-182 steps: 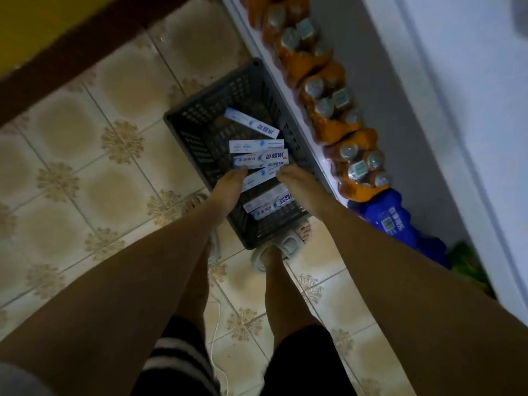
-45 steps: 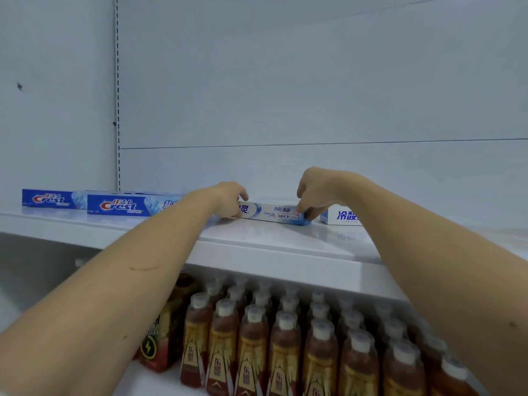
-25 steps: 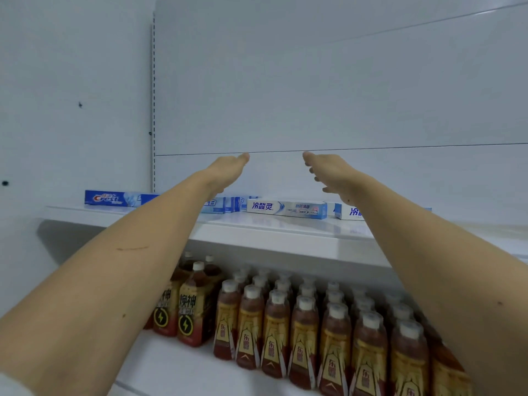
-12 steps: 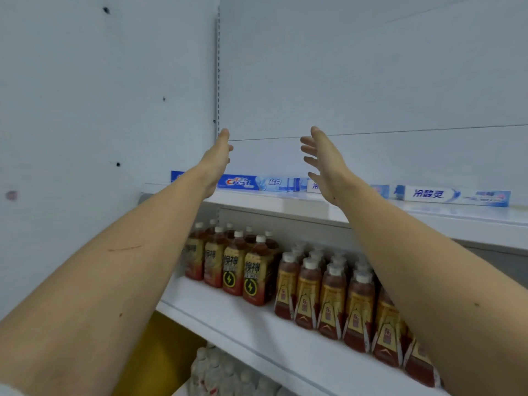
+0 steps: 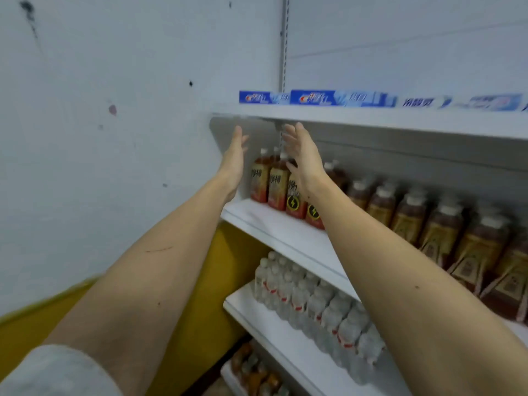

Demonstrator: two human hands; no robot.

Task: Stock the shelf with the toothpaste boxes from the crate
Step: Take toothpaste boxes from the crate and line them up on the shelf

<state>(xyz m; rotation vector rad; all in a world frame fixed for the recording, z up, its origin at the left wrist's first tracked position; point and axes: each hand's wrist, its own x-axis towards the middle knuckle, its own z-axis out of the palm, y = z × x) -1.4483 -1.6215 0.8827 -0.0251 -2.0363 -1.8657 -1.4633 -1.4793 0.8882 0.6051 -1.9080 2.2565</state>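
Observation:
Blue toothpaste boxes (image 5: pixel 328 98) stand in a row on the top white shelf (image 5: pixel 371 120), with a white-and-blue toothpaste box (image 5: pixel 468 102) to their right. My left hand (image 5: pixel 235 155) and my right hand (image 5: pixel 303 155) are stretched out below that shelf's front edge, fingers straight, holding nothing. They are close together, palms facing each other. The crate is out of view.
Brown drink bottles (image 5: pixel 414 212) fill the middle shelf; some with yellow lightning labels (image 5: pixel 294 192) stand behind my right hand. Packs of clear water bottles (image 5: pixel 311 304) sit on the shelf below. A white wall (image 5: pixel 114 110) with a yellow base (image 5: pixel 200 295) is on the left.
My empty hands have dropped from above the top shelf to below its front edge. The view has swung left and downward, showing lower shelves.

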